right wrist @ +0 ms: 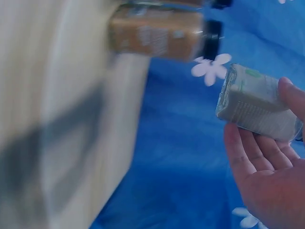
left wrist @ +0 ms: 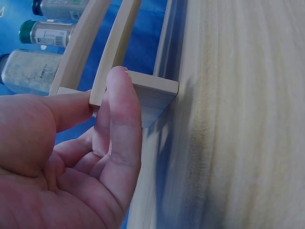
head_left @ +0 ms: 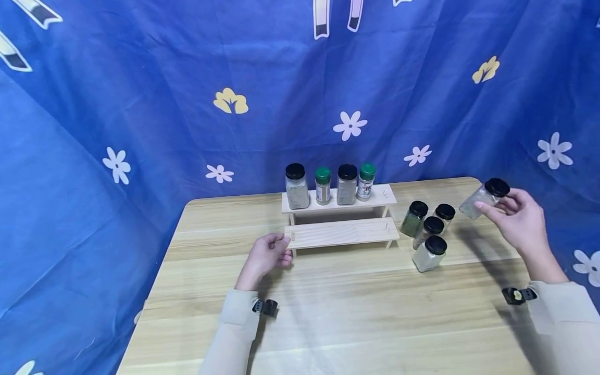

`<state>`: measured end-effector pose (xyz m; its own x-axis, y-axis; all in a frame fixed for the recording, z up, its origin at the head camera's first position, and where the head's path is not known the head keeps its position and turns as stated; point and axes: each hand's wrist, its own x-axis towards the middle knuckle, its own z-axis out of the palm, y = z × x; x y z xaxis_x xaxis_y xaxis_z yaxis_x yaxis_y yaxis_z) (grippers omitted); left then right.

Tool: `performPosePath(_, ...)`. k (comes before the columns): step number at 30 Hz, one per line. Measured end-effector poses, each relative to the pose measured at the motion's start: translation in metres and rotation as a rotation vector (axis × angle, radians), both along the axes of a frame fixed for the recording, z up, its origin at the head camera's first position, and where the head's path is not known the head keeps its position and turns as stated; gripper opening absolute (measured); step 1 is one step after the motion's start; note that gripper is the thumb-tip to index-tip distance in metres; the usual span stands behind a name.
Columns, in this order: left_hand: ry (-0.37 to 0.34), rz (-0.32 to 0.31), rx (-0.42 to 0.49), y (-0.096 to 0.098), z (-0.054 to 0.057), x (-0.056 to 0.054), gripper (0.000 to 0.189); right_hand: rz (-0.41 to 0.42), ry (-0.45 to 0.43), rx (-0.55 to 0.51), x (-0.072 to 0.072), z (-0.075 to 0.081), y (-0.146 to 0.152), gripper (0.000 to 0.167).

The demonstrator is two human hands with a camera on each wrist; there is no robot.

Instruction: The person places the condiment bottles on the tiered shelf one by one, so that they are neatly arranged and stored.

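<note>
The right hand clamps a jar, long axis tilted, black lid toward upper right, base lower left; the left hand pinches the near shelf at left.

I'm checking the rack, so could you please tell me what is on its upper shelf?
The upper shelf holds, left to right, a black-lidded jar, a green-lidded jar, another black-lidded jar and another green-lidded jar. The part beneath their bases is covered from view.
</note>
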<state>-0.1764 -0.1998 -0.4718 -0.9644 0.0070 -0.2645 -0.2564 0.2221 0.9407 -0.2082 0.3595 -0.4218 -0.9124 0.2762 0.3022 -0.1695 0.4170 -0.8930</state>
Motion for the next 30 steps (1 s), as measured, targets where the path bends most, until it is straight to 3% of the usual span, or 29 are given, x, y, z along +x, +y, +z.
performPosePath(5, 0.001, 0.0, 0.004, -0.001, 0.0, 0.001, 0.053, 0.069, 0.05, -0.017, -0.018, 0.018, -0.022, 0.042)
performPosePath(13, 0.002, -0.004, 0.013, -0.001, -0.001, 0.001, 0.055, 0.189, 0.092, 0.007, -0.038, 0.032, -0.071, 0.043)
performPosePath(24, -0.018, 0.005, 0.019, 0.0, -0.003, 0.001, 0.049, 0.391, 0.045, 0.106, -0.058, 0.035, -0.123, 0.051)
performPosePath(30, -0.01, 0.001, 0.03, -0.001, -0.002, 0.001, 0.048, 0.426, -0.01, 0.145, -0.063, 0.032, -0.141, 0.054)
